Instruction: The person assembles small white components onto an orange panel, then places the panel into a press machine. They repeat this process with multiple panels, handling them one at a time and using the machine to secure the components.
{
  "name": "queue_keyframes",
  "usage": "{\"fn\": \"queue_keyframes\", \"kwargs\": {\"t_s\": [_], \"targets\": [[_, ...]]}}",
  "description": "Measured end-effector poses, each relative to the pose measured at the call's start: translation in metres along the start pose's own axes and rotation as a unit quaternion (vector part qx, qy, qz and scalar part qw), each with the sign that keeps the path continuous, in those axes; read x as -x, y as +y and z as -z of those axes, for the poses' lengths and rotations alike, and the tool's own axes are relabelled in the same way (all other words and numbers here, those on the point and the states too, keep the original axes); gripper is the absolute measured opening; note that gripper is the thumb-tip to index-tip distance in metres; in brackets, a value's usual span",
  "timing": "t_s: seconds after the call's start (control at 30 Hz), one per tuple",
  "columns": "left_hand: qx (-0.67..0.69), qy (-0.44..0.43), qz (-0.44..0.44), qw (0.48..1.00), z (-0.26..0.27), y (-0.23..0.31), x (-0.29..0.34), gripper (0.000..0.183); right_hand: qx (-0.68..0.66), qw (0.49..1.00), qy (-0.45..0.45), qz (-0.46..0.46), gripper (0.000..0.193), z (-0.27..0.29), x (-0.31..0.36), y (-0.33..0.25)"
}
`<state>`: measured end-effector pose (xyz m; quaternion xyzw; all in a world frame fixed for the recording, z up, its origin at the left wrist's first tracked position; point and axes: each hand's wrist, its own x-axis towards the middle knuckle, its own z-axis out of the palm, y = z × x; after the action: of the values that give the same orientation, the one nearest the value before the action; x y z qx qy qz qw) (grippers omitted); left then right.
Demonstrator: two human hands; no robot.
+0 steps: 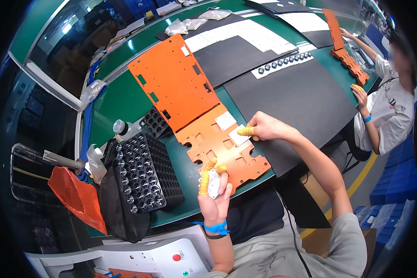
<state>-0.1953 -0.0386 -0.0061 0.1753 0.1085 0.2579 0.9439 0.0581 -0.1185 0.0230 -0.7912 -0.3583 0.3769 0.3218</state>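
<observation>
An orange perforated panel (208, 132) lies flat before me, with a second orange panel (173, 81) raised at its far side. A white rectangular plate with small holes (225, 121) rests on the flat panel. Just nearer, another white plate (238, 138) is under the yellow-covered fingertips of my right hand (266, 127), whose other fingers are curled in. My left hand (214, 194), palm up above the panel's near edge, grips a white plate (213, 184) between yellow-covered fingers and thumb. Whether it holds more than one plate I cannot tell.
Black trays (146, 176) of round metal-topped parts stand at the left, beside a clear bottle (120, 127) and an orange bag (76, 197). A dark mat (292, 106) covers the right side. A co-worker (389, 102) handles orange panels (350, 65) at the far right.
</observation>
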Motion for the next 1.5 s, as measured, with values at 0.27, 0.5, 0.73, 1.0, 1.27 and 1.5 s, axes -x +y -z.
{"fn": "queue_keyframes", "kwargs": {"t_s": [0.27, 0.5, 0.73, 1.0, 1.27, 1.5], "targets": [[0.006, 0.000, 0.040, 0.999, 0.002, 0.008, 0.001, 0.035, 0.021, 0.994, -0.097, -0.048, 0.055, 0.006, -0.016, -0.004], [0.098, 0.023, 0.023, 0.995, 0.000, 0.008, -0.003, 0.026, 0.110, 0.986, -0.108, -0.066, 0.038, 0.017, -0.018, -0.030], [0.189, 0.048, -0.059, 0.979, -0.007, 0.004, 0.002, 0.056, 0.377, 0.888, 0.228, 0.132, 0.038, -0.016, 0.014, -0.072], [0.076, 0.080, -0.077, 0.991, 0.014, -0.007, 0.010, 0.049, 0.156, 0.869, 0.087, 0.462, 0.026, -0.109, 0.055, -0.174], [0.170, -0.104, 0.038, 0.979, 0.033, -0.002, 0.012, 0.048, 0.200, 0.836, 0.114, 0.499, 0.031, -0.210, 0.040, -0.212], [0.084, -0.146, 0.058, 0.984, 0.025, 0.001, 0.020, 0.046, 0.201, 0.840, 0.171, 0.474, 0.014, -0.236, 0.029, -0.214]]}}
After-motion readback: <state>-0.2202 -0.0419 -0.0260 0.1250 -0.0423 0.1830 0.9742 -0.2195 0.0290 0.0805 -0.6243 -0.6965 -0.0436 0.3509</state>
